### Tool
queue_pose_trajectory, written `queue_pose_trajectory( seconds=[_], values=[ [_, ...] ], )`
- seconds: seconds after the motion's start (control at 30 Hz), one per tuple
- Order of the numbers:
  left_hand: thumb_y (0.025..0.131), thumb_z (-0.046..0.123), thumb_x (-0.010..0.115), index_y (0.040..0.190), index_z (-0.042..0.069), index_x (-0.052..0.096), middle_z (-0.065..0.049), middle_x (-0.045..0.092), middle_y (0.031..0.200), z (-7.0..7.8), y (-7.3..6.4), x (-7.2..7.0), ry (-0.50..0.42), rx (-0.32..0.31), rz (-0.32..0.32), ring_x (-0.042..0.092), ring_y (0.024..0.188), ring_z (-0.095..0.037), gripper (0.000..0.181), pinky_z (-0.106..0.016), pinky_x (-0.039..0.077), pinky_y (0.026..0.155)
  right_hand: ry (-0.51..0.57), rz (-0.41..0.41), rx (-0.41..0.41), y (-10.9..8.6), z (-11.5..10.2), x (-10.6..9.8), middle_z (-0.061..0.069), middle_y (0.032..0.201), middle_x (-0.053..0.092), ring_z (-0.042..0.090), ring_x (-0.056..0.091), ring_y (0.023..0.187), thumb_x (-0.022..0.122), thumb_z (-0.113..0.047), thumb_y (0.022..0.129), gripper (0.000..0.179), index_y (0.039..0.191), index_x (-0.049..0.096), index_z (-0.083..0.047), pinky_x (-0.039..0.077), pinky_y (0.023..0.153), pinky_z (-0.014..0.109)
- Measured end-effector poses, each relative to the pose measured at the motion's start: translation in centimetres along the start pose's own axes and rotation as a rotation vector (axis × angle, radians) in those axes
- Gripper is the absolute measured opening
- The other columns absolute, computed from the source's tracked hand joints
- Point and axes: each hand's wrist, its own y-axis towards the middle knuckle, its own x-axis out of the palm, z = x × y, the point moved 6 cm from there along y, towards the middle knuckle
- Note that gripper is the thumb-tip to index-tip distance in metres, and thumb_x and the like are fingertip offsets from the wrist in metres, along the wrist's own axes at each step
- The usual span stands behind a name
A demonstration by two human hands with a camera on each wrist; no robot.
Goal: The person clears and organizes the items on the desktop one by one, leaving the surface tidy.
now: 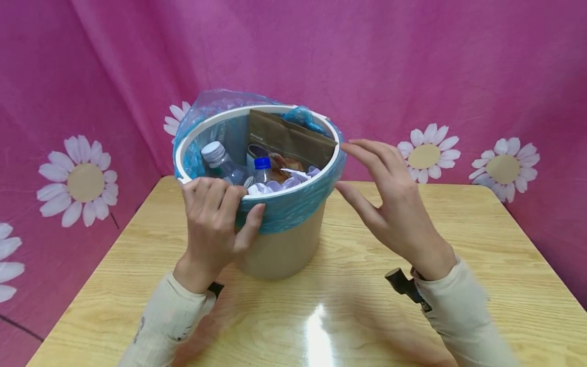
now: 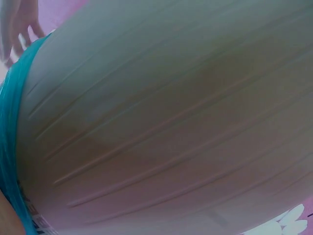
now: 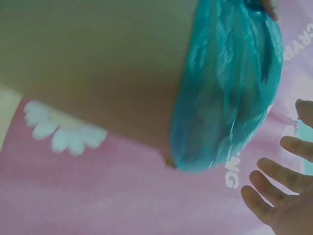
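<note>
A beige trash bin [image 1: 284, 250] stands tilted over the table, lined with a blue plastic bag [image 1: 293, 219] folded outward under a white rim ring [image 1: 293, 190]. My left hand [image 1: 208, 224] grips the front left of the rim, fingers over the ring and thumb outside. At the right side my right hand [image 1: 399, 204] is spread, fingertips close to the rim; the right wrist view shows these fingers [image 3: 279, 176] apart from the bag. Inside lie a white-capped plastic bottle [image 1: 224, 163], a blue-capped bottle [image 1: 263, 174], a brown paper packet [image 1: 293, 135] and crumpled paper [image 1: 275, 187].
The bin is on a light wood-grain table [image 1: 357, 306]. Behind and beside it hangs a pink cloth [image 1: 367, 61] printed with white daisies [image 1: 424, 155]. Ribbed bin wall [image 2: 171, 117] fills most of the left wrist view.
</note>
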Motion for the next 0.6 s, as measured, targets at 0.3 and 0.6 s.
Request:
queue_pose_trajectory(
  seconds=[0.3, 0.6],
  values=[
    [0.098, 0.036, 0.055, 0.091, -0.002, 0.058, -0.014, 0.048, 0.08, -0.7, -0.4, 1.3, -0.077, -0.033, -0.105, 0.046, 0.083, -0.036, 0.039, -0.056, 0.031, 0.085, -0.185, -0.108, 0.052, -5.9, 5.4, -2.2, 0.017, 0.135, 0.055, 0.035, 0.049, 0.124, 0.048, -0.05, 0.101, 0.059, 0.137, 0.056, -0.004, 0.035, 0.107, 0.041],
    [0.098, 0.042, 0.053, 0.111, -0.002, 0.063, -0.02, 0.061, 0.11, -1.7, -0.5, 1.4, -0.116, -0.028, -0.189, 0.053, 0.114, -0.039, 0.047, -0.061, 0.024, 0.112, -0.302, -0.19, 0.211, -14.0, 10.7, -5.2, 0.021, 0.135, 0.053, 0.041, 0.045, 0.125, 0.072, -0.021, 0.09, 0.055, 0.139, 0.054, -0.003, 0.034, 0.104, 0.045]
  ],
)
